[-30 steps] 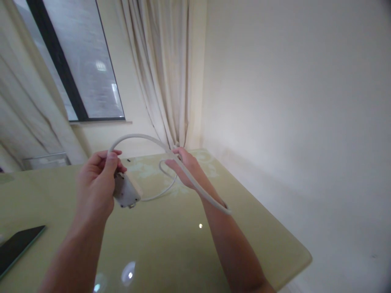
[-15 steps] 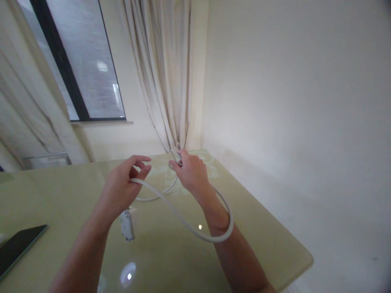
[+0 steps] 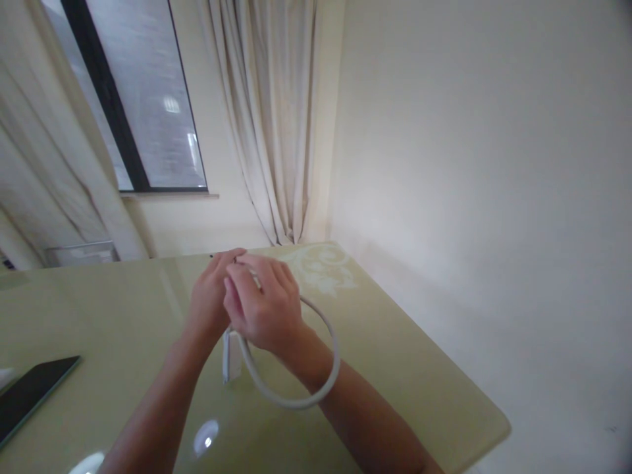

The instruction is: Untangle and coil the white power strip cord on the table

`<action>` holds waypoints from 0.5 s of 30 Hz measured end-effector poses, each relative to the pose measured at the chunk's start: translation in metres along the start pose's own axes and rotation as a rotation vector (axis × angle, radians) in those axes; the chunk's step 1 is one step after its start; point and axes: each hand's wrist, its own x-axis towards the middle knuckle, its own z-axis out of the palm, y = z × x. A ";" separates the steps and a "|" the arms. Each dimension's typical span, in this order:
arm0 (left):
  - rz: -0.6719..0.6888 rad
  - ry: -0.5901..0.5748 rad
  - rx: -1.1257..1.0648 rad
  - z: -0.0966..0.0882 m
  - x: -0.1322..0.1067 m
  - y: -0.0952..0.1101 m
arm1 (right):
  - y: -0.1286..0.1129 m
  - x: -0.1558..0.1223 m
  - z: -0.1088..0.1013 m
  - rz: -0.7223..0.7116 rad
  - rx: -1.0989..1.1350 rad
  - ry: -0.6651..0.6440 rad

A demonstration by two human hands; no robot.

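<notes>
White cable (image 3: 291, 403), one length, bunched at the two hands above the green tabletop (image 3: 405, 388), its loop hanging low and crossing the right wrist; white block (image 3: 234, 359), one, just below the hands, contact with the tabletop not determinable. Right hand (image 3: 264, 306), fingers curled in around the cable, set in front of and overlapping the left hand (image 3: 210, 299), whose fingertips are largely hidden, its grip impossible to tell. Also: dark flat panel (image 3: 37, 392), one, lying at the tabletop's left, well apart from both hands
</notes>
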 end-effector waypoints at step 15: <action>0.131 -0.019 0.230 -0.016 0.008 -0.017 | 0.046 -0.029 0.050 0.162 0.243 0.354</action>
